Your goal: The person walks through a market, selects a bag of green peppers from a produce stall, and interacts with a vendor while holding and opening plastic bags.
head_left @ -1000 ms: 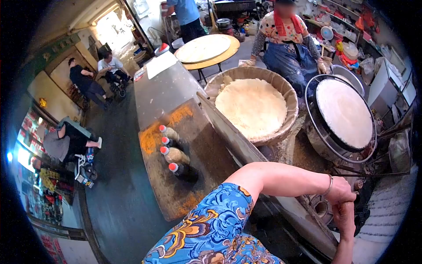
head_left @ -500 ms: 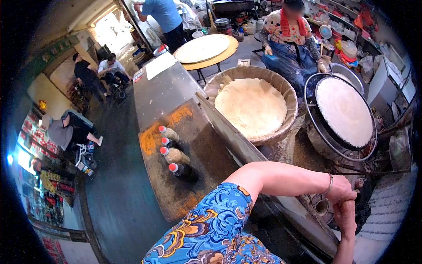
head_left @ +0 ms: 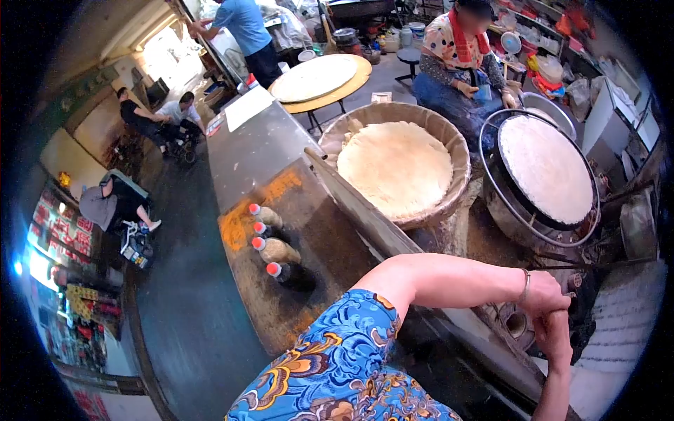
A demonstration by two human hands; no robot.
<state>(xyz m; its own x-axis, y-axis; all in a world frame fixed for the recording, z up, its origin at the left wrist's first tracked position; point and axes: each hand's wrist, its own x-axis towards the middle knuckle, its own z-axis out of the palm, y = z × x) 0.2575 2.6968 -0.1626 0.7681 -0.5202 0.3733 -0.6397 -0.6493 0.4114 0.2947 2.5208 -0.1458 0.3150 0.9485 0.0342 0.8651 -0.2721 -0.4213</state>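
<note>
My left hand (head_left: 544,293), with a bracelet at the wrist, is closed and meets my right hand (head_left: 553,332) at the lower right. My right hand reaches up from below, its closed fingers partly hidden under the left. Whatever lies between them, if anything, is out of sight. Beyond my hands is a round black pan (head_left: 500,165) with a pale, flat sheet (head_left: 546,168) in it, ringed by a metal hoop. To its left stands a wide, cloth-lined basket (head_left: 335,137) holding stacked pale flatbreads (head_left: 397,172).
Several red-capped bottles (head_left: 277,251) stand on the stained counter (head_left: 323,242) left of my arm. Behind the basket, a seated co-worker (head_left: 449,63) holds a blue object (head_left: 482,92). Another pale round (head_left: 314,78) lies on a wooden board. People sit in the passage at left.
The seated co-worker has brought the blue object up and inward, toward the lap. My hands stay joined in nearly the same place. The view has shifted slightly.
</note>
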